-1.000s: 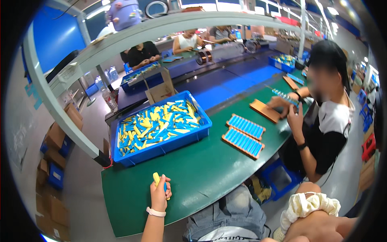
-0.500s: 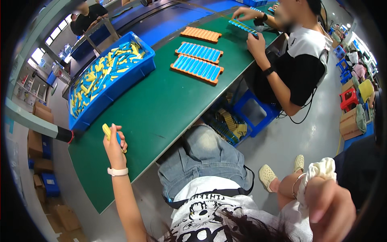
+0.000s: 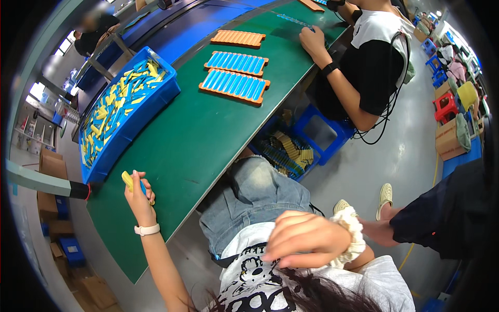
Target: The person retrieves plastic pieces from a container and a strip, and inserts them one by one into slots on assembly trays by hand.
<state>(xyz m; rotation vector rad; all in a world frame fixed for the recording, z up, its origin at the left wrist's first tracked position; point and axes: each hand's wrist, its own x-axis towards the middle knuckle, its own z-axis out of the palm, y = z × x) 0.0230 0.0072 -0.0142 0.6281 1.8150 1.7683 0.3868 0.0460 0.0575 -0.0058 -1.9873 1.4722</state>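
My left hand [image 3: 139,195] is closed round stick-shaped yellow and blue pieces [image 3: 127,180], held above the green table near its left end. A yellow end stands out past the thumb; blue shows between the fingers. My right hand [image 3: 306,236] hangs over my lap with fingers loosely bent, thumb apart from them, and no object seen in it; its palm is hidden. Nearest my left hand is a blue bin [image 3: 136,136] heaped with similar yellow and blue pieces [image 3: 117,106].
Two orange slotted trays [image 3: 236,62] [image 3: 234,86] hold blue sticks; behind them lies another orange tray [image 3: 238,38] without blue. At the right a co-worker's hand [image 3: 313,44] rests on the table. Below stand a crate of pieces [image 3: 286,153] and a blue stool [image 3: 325,132].
My right hand has come down and left from the lower right to over my lap. My left hand still holds the pieces. The view has shifted, and another person's dark-trousered leg now shows at right.
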